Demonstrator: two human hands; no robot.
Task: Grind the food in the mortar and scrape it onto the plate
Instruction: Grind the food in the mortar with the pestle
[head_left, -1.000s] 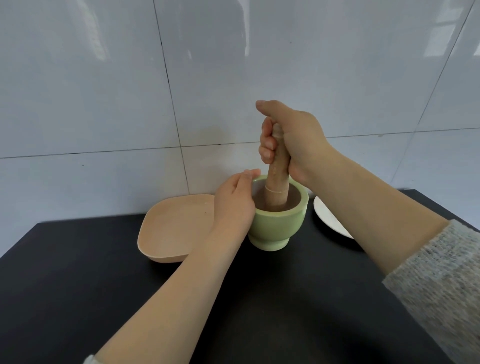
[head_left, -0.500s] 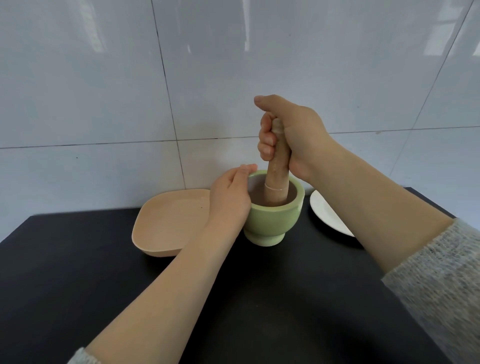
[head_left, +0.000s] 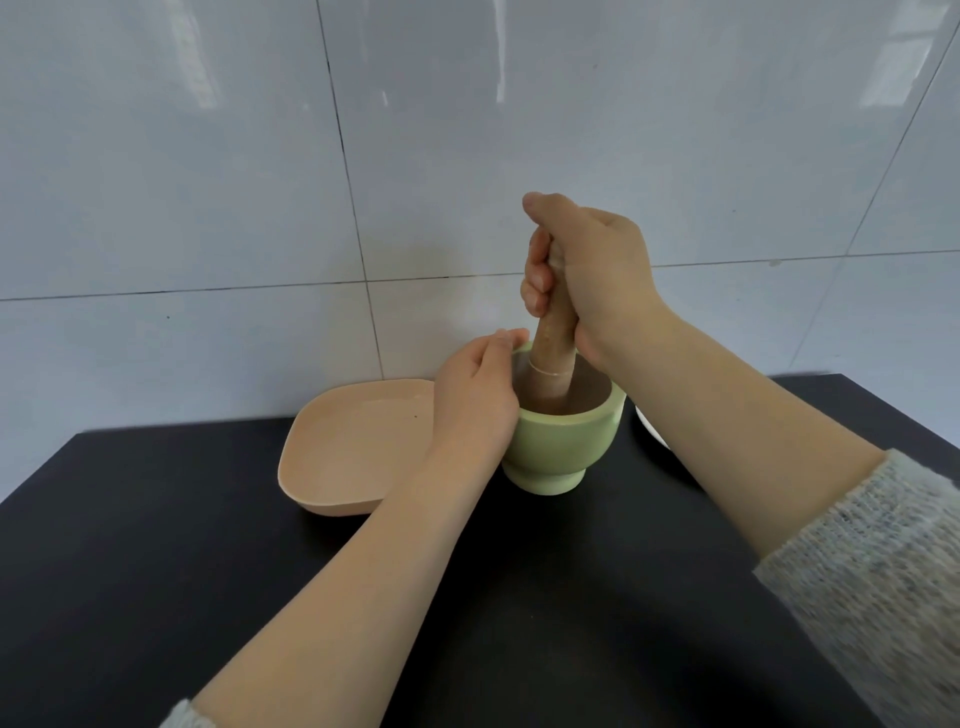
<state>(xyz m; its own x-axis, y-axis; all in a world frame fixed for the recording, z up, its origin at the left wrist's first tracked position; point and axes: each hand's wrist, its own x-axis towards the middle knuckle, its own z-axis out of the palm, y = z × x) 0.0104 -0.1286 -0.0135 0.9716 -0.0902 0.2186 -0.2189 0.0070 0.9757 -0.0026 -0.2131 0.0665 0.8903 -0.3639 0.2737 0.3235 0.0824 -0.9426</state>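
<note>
A pale green footed mortar (head_left: 563, 452) stands on the black table. A wooden pestle (head_left: 555, 358) is upright inside it, its lower end down in the brownish bowl. My right hand (head_left: 592, 275) is closed in a fist around the pestle's upper part. My left hand (head_left: 475, 400) wraps the mortar's left side, fingertips at the rim. The food at the bottom is hidden by the pestle and rim. Just left of the mortar lies a peach square plate (head_left: 353, 447), partly behind my left wrist.
A white plate (head_left: 649, 428) shows as a sliver right of the mortar, mostly hidden behind my right forearm. A tiled white wall rises directly behind the table. The black tabletop (head_left: 156, 571) spreads toward me, with its left corner edge in view.
The pestle and my right hand have shifted slightly within the mortar, and the pestle leans a little differently. My forearm now covers more of the white plate. The left hand stays on the mortar.
</note>
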